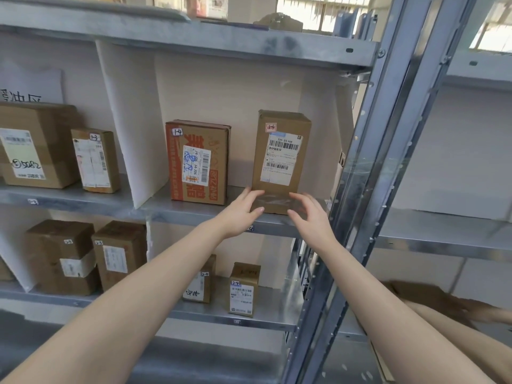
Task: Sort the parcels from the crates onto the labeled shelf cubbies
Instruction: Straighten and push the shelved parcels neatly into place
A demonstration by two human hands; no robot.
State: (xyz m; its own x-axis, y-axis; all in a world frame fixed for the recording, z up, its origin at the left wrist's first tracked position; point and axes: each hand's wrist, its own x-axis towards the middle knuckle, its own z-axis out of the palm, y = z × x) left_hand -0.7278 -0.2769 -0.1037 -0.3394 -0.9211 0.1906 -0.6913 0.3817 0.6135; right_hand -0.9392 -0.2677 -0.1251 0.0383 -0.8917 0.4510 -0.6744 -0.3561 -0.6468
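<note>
Tall box (279, 162) upright on the middle shelf (166, 206), in the right cubby, close to the front edge. Small tag marked 1-4 near its top, and a white label with bar codes under it. Stands just beside an orange box (198, 162), with a gap between. Same 1-4 tag on the orange box too.

Left grip (243, 212) at the bottom left corner of the tall box. Fingers straight and a bit spread, tips against the box. Pinches nothing. Right grip (310, 214) at the bottom right corner, fingers loose and spread wide. Too blurry there to tell if touching the box or just in front of it. Holds nothing. Two bare arms reaching up from below to the shelf.

White divider (130, 120) left of the orange box, from shelf to shelf. Past it, in the next cubby, a big box (33, 145) and a small box (95, 160) side by side. Tag marked 1-3 on the small box.

Down on the lower shelf (277, 303), a little box (243, 289) with a 2-4 tag, upright. Next to it a hidden box (203, 284), partly behind the left arm. Farther left, a wide box (62, 256) and a narrow box (120, 256), close together.

Grey post (368, 189) just right of the right grip. Low on the right, one more bare arm (457, 328) and a blurry brown thing (426, 295) above it.
</note>
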